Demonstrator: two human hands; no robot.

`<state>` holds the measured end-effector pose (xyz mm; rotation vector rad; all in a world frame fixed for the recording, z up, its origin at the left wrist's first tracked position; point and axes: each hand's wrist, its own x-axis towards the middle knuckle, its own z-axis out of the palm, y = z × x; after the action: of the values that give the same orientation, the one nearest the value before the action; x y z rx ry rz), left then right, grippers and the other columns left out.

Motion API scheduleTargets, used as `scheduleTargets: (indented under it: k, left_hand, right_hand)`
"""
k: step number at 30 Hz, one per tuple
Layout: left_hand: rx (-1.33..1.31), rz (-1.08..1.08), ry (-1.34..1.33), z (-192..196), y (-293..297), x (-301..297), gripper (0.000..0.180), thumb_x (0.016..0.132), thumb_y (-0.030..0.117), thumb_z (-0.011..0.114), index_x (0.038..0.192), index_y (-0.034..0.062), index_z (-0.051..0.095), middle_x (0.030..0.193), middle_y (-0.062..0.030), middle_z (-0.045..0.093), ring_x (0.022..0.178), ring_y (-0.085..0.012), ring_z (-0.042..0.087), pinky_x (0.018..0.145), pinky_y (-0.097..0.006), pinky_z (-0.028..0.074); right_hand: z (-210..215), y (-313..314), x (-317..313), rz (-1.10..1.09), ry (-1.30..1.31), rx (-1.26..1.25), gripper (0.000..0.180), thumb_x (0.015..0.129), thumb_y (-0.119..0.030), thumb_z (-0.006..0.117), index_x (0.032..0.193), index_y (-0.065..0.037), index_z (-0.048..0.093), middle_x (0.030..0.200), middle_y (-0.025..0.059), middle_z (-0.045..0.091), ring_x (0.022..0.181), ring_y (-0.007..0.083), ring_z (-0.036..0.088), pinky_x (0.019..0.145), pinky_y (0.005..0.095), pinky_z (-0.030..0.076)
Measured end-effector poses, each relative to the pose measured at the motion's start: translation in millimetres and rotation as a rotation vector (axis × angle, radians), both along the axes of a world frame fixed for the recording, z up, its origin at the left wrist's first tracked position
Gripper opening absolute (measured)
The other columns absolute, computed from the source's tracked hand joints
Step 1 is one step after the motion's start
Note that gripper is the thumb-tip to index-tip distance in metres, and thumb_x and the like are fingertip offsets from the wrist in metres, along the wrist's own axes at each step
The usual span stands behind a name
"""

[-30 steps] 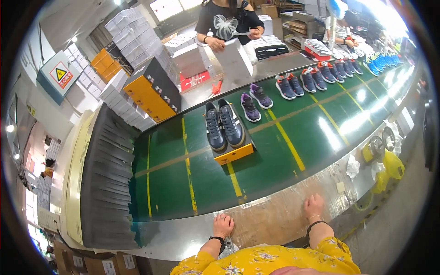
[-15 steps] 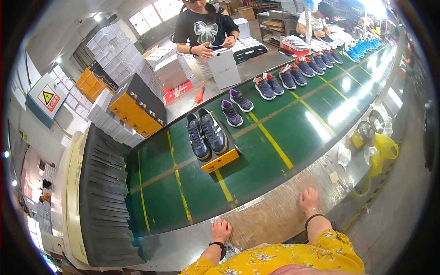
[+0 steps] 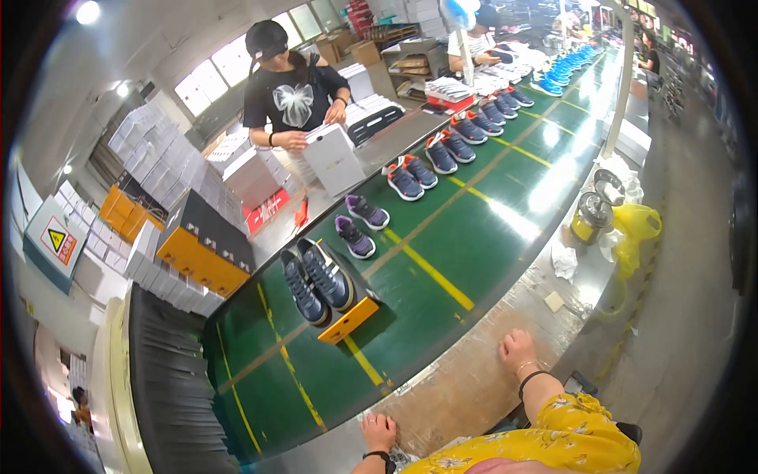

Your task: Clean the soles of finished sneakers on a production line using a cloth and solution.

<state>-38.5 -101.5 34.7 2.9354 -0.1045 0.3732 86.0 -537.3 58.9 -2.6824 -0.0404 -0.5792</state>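
My left hand (image 3: 379, 431) rests on the metal ledge at the near side of the belt, its fingers lying loosely on the surface. Further right, my right hand (image 3: 517, 350) lies on the brown, film-covered part of the ledge (image 3: 458, 387). Neither hand holds anything. Beyond them on the green conveyor belt (image 3: 430, 324), a pair of dark blue sneakers (image 3: 316, 280) sits on a black and orange shoebox (image 3: 349, 320). Behind that pair stand purple and grey sneakers (image 3: 359, 225).
Several navy and orange sneakers (image 3: 446, 150) line the belt's far side. Across it, a person (image 3: 292, 99) handles a white box (image 3: 335, 158). A dark strip curtain (image 3: 170, 379) hangs at the left end. Metal pots (image 3: 592, 215) and a yellow bag (image 3: 634, 229) stand at right.
My view has swung, so the belt and shoes appear further left and the far person's head shows fully. Both my hands stay on the ledge, with the left nearer the lower edge.
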Motion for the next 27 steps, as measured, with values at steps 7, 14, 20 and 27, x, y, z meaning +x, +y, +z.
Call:
scheduleTargets:
  k: [7,14,20,27]
  left_hand:
    - [0.027,0.017,0.026,0,-4,1,0.022,0.082,0.032,0.064,0.077,0.0108,0.058,0.089,-0.0128,0.058,0.089,-0.0347,0.056,0.076,-0.051,0.045]
    - [-0.165,0.192,0.385,7,-16,-7,0.031,0.087,0.034,0.062,0.107,0.0108,0.062,0.125,-0.0207,0.058,0.121,-0.0435,0.049,0.108,-0.065,0.027]
    - [0.030,0.007,-0.007,18,-22,10,0.017,0.082,0.028,0.064,0.078,0.0123,0.058,0.086,-0.0101,0.056,0.086,-0.0317,0.056,0.074,-0.047,0.045]
    - [0.038,0.014,0.006,16,-29,16,0.016,0.082,0.028,0.065,0.080,0.0126,0.059,0.086,-0.0095,0.056,0.085,-0.0309,0.055,0.074,-0.046,0.045]
  right_hand:
    - [-6,-9,-10,-0.023,0.020,0.018,0.017,0.076,-0.016,0.067,0.069,-0.007,0.053,0.081,0.0134,0.052,0.083,0.0351,0.054,0.075,0.0480,0.043]
    - [-6,-12,-11,-0.001,0.036,0.009,0.016,0.075,-0.015,0.067,0.071,-0.007,0.054,0.083,0.0145,0.052,0.085,0.0357,0.053,0.078,0.0476,0.042]
    - [-3,-18,3,0.004,0.105,-0.050,0.015,0.079,-0.016,0.065,0.075,-0.007,0.054,0.086,0.0147,0.052,0.088,0.0340,0.053,0.081,0.0466,0.042]
    - [-4,-23,6,-0.006,0.134,-0.037,0.016,0.081,-0.015,0.065,0.075,-0.006,0.053,0.085,0.0155,0.051,0.087,0.0345,0.052,0.081,0.0468,0.042]
